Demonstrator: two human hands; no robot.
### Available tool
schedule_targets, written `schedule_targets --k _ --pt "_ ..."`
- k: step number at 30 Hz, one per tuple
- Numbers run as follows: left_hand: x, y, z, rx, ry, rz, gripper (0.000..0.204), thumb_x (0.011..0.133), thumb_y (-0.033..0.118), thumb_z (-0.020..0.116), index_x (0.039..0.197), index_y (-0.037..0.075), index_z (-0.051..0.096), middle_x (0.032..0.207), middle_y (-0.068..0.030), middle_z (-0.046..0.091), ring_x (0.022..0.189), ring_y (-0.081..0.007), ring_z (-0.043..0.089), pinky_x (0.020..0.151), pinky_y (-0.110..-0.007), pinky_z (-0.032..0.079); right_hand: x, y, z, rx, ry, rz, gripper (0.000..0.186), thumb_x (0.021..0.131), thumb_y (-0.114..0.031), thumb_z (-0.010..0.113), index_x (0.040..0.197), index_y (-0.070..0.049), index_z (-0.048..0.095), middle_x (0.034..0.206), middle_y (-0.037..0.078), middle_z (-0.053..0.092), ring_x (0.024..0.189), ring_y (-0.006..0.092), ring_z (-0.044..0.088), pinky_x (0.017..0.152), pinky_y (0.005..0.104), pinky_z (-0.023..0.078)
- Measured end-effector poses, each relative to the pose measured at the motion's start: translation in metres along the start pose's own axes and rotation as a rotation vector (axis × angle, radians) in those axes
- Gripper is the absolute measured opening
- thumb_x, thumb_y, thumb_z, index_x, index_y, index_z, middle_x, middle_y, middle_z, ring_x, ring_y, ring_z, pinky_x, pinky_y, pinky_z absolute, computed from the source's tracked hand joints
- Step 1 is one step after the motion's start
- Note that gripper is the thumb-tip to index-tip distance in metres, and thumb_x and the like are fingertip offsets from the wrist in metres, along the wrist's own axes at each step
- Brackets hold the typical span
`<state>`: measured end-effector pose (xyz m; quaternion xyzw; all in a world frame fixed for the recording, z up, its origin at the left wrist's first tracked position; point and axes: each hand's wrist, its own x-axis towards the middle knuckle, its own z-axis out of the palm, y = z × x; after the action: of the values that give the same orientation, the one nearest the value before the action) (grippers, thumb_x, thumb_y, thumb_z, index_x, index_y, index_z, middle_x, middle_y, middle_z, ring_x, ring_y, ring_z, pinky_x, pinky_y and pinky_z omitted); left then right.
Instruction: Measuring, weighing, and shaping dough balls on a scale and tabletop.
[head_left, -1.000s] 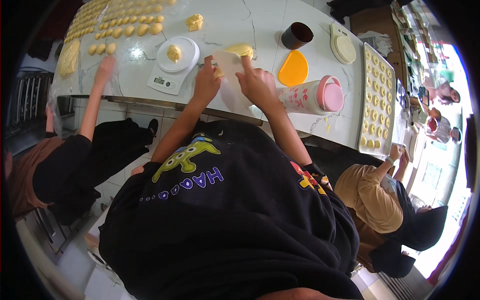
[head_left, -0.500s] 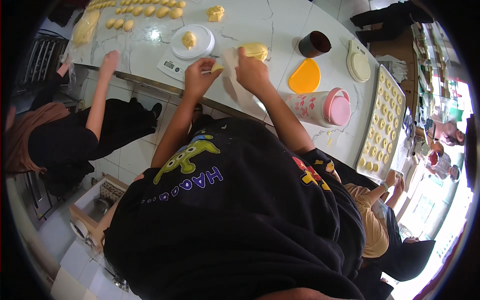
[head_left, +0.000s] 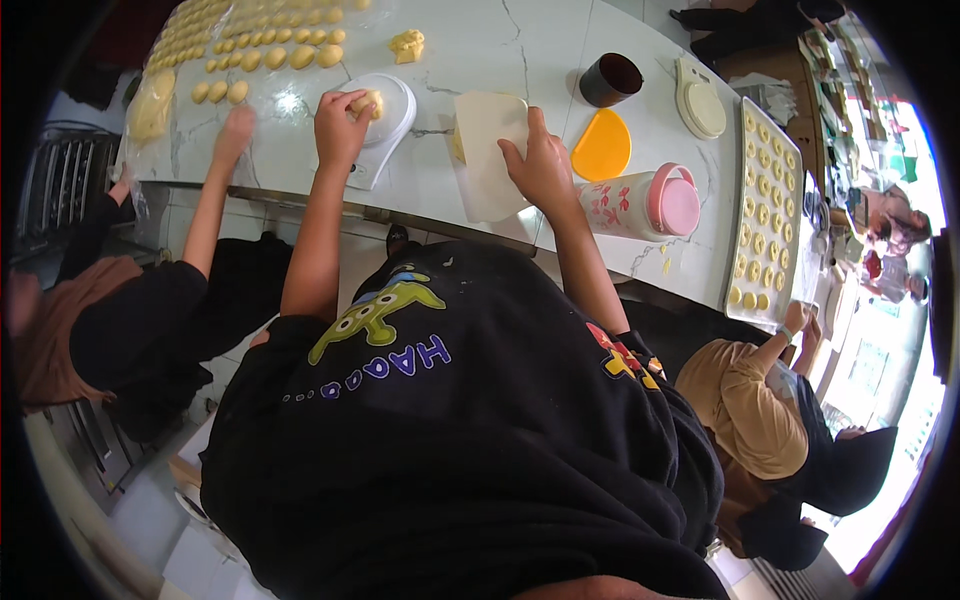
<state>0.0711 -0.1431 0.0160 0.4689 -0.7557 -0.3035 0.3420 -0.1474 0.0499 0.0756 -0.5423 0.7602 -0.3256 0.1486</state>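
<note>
My left hand (head_left: 340, 130) is over the white kitchen scale (head_left: 397, 130), its fingers closed round a lump of yellow dough (head_left: 371, 104) on the round platform. The scale's display is mostly hidden by my wrist. In my right hand (head_left: 545, 168) is a broad white dough scraper (head_left: 490, 165), turned with its flat face up over the table. A larger block of yellow dough (head_left: 458, 146) lies behind the scraper, almost wholly covered. Farther back, another rough piece of dough (head_left: 407, 46) rests on the marble-patterned table (head_left: 465, 50).
Rows of dough balls (head_left: 302, 56) and a plastic-wrapped dough slab (head_left: 152, 105) are at the far left, near a co-worker's hand (head_left: 235, 135). On the right stand a dark cup (head_left: 611, 80), an orange scraper (head_left: 602, 145), a pink-lidded jug (head_left: 640, 203), a second scale (head_left: 702, 105) and a tray of ring-shaped pieces (head_left: 765, 210).
My left hand has moved left from beside the dough block to the lump on the scale. My right hand has come nearer and tilted the scraper flat. The co-worker's hand shifted slightly right.
</note>
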Motion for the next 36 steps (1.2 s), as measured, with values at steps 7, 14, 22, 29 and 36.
schedule_targets --k 7,14,22,29,36 --pt "-0.004 0.046 0.009 0.048 0.270 0.297 0.043 0.069 0.022 0.077 0.106 0.010 0.060 0.109 -0.0096 0.052 0.096 -0.0273 0.050 0.079 -0.035 0.045 -0.010 0.001 -0.007 0.022 0.131 0.051 0.042 0.077 -0.012 0.062 0.108 0.000 0.036 0.070 0.025 0.060 0.068 0.0441 0.059 0.060 0.0493 0.046" --pt "-0.054 0.045 0.083 0.120 -0.288 0.464 0.061 0.071 0.015 0.074 0.123 0.002 0.045 0.114 -0.0176 0.052 0.093 -0.0293 0.057 0.078 -0.037 0.047 -0.009 0.001 -0.021 0.017 0.128 0.177 0.040 0.080 -0.015 0.063 0.107 0.002 0.039 0.080 0.027 0.060 0.078 0.0470 0.057 0.067 0.0500 0.044" --pt "-0.075 0.047 0.104 -0.366 -0.200 0.027 0.065 0.065 0.013 0.076 0.121 0.000 0.045 0.110 -0.0156 0.052 0.093 -0.0257 0.059 0.080 -0.035 0.050 -0.005 -0.001 -0.021 0.019 0.063 0.167 0.040 0.080 -0.016 0.062 0.107 0.003 0.040 0.080 0.027 0.060 0.077 0.0471 0.057 0.067 0.0497 0.045" --pt "-0.074 0.058 0.107 -0.288 -0.147 -0.052 0.027 0.073 0.004 0.069 0.097 -0.001 0.061 0.080 -0.0090 0.066 0.073 -0.0154 0.065 0.072 -0.028 0.053 0.004 -0.008 -0.014 -0.007 -0.040 0.100 0.042 0.080 -0.018 0.062 0.110 0.000 0.039 0.079 0.028 0.061 0.076 0.0468 0.058 0.067 0.0492 0.046" --pt "-0.089 0.045 0.089 -0.352 -0.051 -0.113 0.014 0.075 0.002 0.066 0.088 0.000 0.064 0.077 -0.0098 0.067 0.070 -0.0161 0.065 0.066 -0.027 0.052 0.007 -0.030 0.000 -0.181 -0.145 0.046 0.039 0.081 -0.020 0.059 0.111 -0.003 0.040 0.071 0.025 0.062 0.069 0.0427 0.062 0.062 0.0466 0.049"
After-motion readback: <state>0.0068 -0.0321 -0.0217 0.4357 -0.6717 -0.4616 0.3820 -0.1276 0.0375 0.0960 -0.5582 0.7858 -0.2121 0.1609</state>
